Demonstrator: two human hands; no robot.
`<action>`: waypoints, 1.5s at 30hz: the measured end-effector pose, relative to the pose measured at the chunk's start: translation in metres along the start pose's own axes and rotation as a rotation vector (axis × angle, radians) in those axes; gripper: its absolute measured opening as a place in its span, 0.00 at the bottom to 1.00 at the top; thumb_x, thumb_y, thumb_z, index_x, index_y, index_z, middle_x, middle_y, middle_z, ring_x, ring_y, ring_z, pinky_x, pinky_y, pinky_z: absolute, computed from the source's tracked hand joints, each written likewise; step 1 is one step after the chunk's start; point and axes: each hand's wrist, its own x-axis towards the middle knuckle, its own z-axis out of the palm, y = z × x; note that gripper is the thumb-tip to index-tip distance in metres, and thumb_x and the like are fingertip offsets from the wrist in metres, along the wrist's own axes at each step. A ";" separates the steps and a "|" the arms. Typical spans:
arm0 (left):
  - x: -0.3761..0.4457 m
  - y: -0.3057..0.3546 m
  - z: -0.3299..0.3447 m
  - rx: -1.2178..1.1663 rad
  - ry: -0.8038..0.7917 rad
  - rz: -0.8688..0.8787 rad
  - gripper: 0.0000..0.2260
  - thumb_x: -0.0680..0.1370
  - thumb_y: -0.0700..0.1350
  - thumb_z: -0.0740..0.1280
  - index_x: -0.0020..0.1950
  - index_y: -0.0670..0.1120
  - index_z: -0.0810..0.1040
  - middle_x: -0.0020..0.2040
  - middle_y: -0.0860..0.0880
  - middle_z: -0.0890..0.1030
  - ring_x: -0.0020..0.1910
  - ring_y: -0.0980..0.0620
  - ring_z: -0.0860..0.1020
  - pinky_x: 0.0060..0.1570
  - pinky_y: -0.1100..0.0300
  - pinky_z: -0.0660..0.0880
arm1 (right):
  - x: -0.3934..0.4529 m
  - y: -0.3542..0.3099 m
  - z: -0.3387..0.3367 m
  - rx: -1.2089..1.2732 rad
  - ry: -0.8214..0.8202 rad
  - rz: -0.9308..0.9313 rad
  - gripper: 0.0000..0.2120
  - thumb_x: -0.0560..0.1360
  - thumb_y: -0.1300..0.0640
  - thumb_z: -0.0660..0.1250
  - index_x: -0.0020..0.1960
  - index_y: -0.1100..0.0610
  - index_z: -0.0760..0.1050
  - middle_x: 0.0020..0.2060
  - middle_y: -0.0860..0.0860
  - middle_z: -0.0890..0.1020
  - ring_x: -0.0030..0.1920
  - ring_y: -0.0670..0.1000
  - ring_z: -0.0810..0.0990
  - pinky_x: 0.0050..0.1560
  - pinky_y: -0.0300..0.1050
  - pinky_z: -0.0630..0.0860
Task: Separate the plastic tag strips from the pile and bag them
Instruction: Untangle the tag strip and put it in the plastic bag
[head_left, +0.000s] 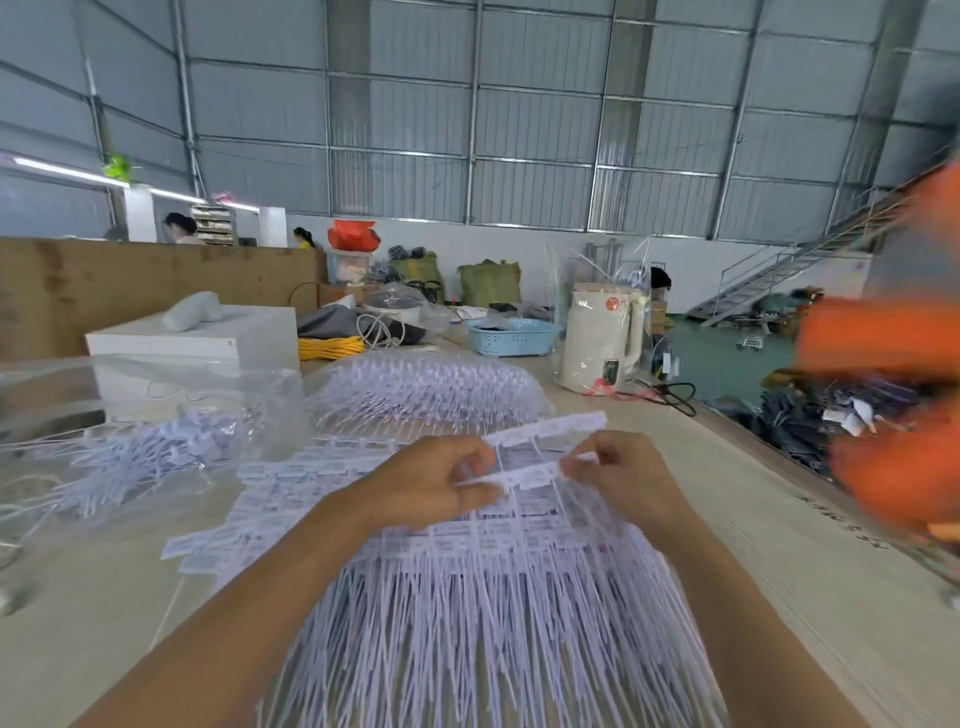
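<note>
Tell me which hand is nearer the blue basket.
Right. The right hand sits below the blue basket, slightly to its right; the left hand lies farther left.

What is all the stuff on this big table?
tag strips: big pile, white, near edge under the hands
held strip: one, white, pinched between both hands
far pile: one heap of white strips, mid table, looks wrapped in clear plastic
clear bag: one, see-through, left, with loose white strips inside
white box: one, left rear
basket: one, light blue, rear centre
kettle: one, cream, right rear
yellow cable: one coil, behind the far pile
table: one, pale tan
orange blur: right edge, too blurred to tell
left hand: one, pinching the strip's left end
right hand: one, pinching the strip's right end
</note>
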 end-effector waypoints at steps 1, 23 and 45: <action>0.003 0.007 0.004 0.016 0.071 0.036 0.13 0.74 0.57 0.68 0.56 0.55 0.76 0.50 0.58 0.77 0.48 0.57 0.75 0.49 0.61 0.73 | -0.002 -0.003 -0.001 0.174 0.029 0.041 0.10 0.70 0.59 0.73 0.31 0.54 0.78 0.24 0.46 0.72 0.27 0.48 0.68 0.27 0.37 0.65; 0.028 0.040 0.027 -0.316 -0.117 -0.043 0.04 0.74 0.49 0.71 0.47 0.51 0.80 0.37 0.54 0.79 0.38 0.58 0.78 0.45 0.65 0.75 | -0.022 -0.017 -0.018 0.029 -0.287 0.288 0.12 0.77 0.52 0.66 0.43 0.62 0.77 0.28 0.54 0.82 0.21 0.48 0.74 0.21 0.35 0.64; 0.026 0.040 0.026 -0.074 0.000 -0.074 0.11 0.69 0.47 0.76 0.44 0.42 0.80 0.36 0.49 0.78 0.36 0.51 0.76 0.37 0.60 0.69 | -0.020 -0.009 0.001 0.144 -0.166 0.067 0.08 0.76 0.63 0.65 0.44 0.67 0.78 0.25 0.52 0.77 0.23 0.45 0.71 0.28 0.36 0.68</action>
